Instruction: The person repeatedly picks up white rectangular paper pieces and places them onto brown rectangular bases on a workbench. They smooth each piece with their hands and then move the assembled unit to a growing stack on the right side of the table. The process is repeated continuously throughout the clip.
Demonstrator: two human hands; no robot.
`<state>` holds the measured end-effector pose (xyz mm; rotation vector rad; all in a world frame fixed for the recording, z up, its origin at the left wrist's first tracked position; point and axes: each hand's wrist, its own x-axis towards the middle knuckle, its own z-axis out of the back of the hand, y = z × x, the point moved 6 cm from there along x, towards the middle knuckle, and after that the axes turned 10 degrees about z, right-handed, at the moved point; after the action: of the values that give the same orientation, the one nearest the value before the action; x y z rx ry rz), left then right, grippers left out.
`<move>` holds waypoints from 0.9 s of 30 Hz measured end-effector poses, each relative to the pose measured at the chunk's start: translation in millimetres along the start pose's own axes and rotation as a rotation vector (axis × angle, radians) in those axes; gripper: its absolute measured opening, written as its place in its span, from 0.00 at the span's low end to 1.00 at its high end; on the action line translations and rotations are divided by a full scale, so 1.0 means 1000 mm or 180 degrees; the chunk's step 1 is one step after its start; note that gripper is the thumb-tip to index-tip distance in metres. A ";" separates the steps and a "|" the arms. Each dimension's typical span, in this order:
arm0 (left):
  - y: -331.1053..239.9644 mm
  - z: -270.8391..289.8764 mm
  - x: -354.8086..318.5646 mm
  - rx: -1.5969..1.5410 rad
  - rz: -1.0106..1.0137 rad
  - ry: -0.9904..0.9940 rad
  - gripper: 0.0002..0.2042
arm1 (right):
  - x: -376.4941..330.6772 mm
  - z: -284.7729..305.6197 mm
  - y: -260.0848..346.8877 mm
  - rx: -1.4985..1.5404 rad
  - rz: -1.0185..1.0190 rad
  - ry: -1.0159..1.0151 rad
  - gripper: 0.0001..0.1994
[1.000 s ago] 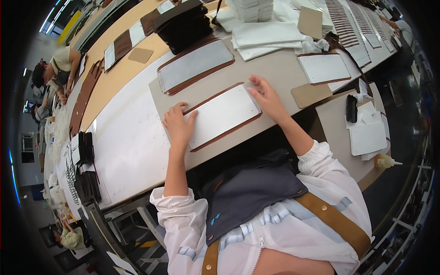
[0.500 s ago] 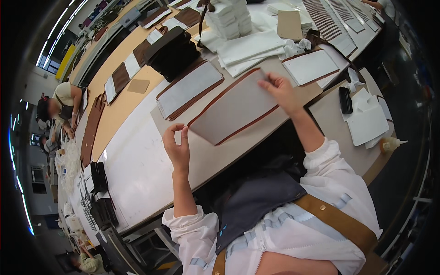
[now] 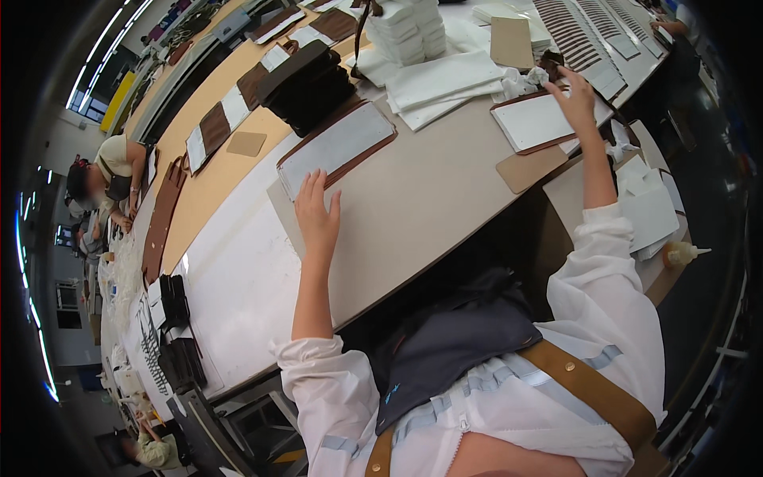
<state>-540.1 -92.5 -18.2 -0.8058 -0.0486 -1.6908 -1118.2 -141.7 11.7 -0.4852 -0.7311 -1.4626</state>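
My left hand point(image 3: 318, 219) is open, fingers stretched up, just below a stack of white-faced panels with brown edges point(image 3: 340, 147). Its fingertips reach the near edge of that stack; whether they touch it I cannot tell. Over on the right, my right hand point(image 3: 577, 103) reaches above a second pile of white-faced, brown-edged panels point(image 3: 528, 125). Its thumb and fingers are curved and apart, with nothing visible between them. A crumpled white cloth point(image 3: 520, 83) lies beside the fingertips at the back of this pile.
Dark folded pieces point(image 3: 308, 87) are heaped behind the left stack. White padding point(image 3: 405, 32) and flat white sheets point(image 3: 445, 83) lie farther back. A tan card point(image 3: 531, 167) sits at the table's edge. A side table holds a glue bottle point(image 3: 683, 254). A co-worker point(image 3: 115, 171) leans over at far left.
The brown-edged panel that both hands held is out of them. My right hand has moved right and away to the right pile; my left hand has opened and moved up slightly.
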 end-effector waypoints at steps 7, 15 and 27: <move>0.046 -0.051 0.036 0.0711 -0.0137 0.0463 0.23 | -0.098 -0.025 0.266 0.1961 0.0795 0.0554 0.20; 0.032 -0.051 0.040 0.1098 -0.1005 0.0328 0.17 | -0.124 -0.032 0.289 0.2188 0.0972 0.0958 0.18; 0.009 -0.065 0.057 0.2172 -0.0968 0.0536 0.06 | -0.120 -0.032 0.291 0.2226 0.0955 0.0940 0.17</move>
<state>-566.0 -172.1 -40.7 -0.1449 -0.6229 -1.8485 -820.7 -56.6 -55.6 0.1550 -0.8317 -0.8905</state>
